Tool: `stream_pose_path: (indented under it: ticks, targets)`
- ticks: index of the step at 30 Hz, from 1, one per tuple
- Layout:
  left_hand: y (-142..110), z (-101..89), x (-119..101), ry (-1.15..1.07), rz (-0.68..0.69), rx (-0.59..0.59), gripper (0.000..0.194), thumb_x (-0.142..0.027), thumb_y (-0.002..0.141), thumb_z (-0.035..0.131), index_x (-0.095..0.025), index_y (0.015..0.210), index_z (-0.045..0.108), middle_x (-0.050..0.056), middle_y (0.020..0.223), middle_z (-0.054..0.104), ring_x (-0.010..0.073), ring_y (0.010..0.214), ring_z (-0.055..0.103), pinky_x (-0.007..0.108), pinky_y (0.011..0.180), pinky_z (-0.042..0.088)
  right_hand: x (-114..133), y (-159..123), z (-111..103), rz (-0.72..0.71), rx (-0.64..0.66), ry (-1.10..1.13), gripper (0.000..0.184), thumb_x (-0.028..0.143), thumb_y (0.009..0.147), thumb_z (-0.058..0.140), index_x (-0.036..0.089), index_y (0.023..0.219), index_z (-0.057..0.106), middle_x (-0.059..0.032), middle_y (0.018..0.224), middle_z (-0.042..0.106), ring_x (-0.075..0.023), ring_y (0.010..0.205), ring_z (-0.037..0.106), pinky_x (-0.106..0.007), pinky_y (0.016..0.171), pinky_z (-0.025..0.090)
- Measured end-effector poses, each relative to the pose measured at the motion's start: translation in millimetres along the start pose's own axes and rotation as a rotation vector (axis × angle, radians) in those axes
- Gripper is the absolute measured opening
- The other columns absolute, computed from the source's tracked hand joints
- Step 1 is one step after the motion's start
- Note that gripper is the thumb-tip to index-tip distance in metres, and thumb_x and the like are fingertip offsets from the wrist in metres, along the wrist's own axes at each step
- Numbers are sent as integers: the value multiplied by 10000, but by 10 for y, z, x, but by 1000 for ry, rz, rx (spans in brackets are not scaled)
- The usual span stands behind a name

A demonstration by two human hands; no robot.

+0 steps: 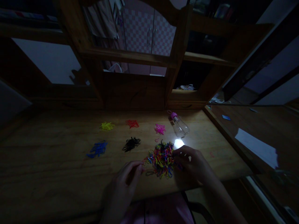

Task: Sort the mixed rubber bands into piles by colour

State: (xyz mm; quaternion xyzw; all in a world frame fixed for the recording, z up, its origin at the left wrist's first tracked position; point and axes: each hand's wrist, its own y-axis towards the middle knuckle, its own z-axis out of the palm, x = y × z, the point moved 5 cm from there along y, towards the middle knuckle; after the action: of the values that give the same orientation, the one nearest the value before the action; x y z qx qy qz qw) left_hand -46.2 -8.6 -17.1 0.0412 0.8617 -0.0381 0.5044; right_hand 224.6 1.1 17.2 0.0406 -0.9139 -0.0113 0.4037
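A mixed heap of small coloured rubber bands point(162, 160) lies on the wooden desk between my hands. My left hand point(127, 177) is at the heap's left edge, thumb and forefinger pinched together at a reddish rubber band point(145, 159). At the right edge, my right hand point(192, 158) has its fingers curled against the heap; what its fingertips hold is hidden. Beyond the heap are single-colour bunches: yellow bands point(106, 126), red bands point(132, 123), pink bands point(160, 128), blue bands point(97, 149) and black bands point(131, 144).
A clear bottle with a pink cap point(179, 125) lies on its side at the back right, near a bright spot of light. Wooden shelving point(130, 57) rises behind the desk point(58, 161). Farther right, a white paper point(257, 147) rests on another wooden surface.
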Motion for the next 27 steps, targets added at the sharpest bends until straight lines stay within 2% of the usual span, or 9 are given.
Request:
stream_pose_path:
  ticks: [5,9,16,19,22,27]
  targets:
    - [6,18,31,-19,-2,4,219,-415,941,492,-272,987,652,2,982,730,194,944,679,284,862,508,-29,23,27,3,-45,-25,52,236,837,655,212,854,697,-27,788,663,-154,682,608,-266,608,466]
    - [9,21,43,-33,14,-3,213,-413,935,501,-268,971,653,4,955,732,196,929,685,282,846,517,-35,30,-6,50,-63,6,77,279,852,649,209,832,675,-24,780,671,-152,666,608,-269,600,465]
    - [-7,11,34,-13,19,-11,205,-406,930,508,-273,962,660,-3,981,738,196,938,691,280,842,525,-27,45,-160,173,-62,263,203,388,823,690,187,853,685,-47,829,705,-176,741,652,-277,649,501]
    - [-9,0,9,1,9,-2,207,-404,937,498,-273,958,657,-9,966,741,194,932,692,280,841,520,-30,47,-239,226,-72,364,232,404,827,680,174,854,676,-55,808,715,-168,703,653,-267,628,498]
    - [-1,2,9,1,8,13,215,-414,942,490,-274,957,653,-9,966,735,192,939,686,279,846,515,-57,8,-288,228,-31,379,246,414,837,662,170,860,669,-46,759,706,-161,660,643,-261,599,491]
    - [3,23,45,-2,22,19,222,-434,942,495,-272,954,647,-1,976,724,190,946,675,279,853,508,-180,-163,-223,206,163,96,174,336,862,618,181,825,687,-40,723,712,-174,644,656,-261,577,473]
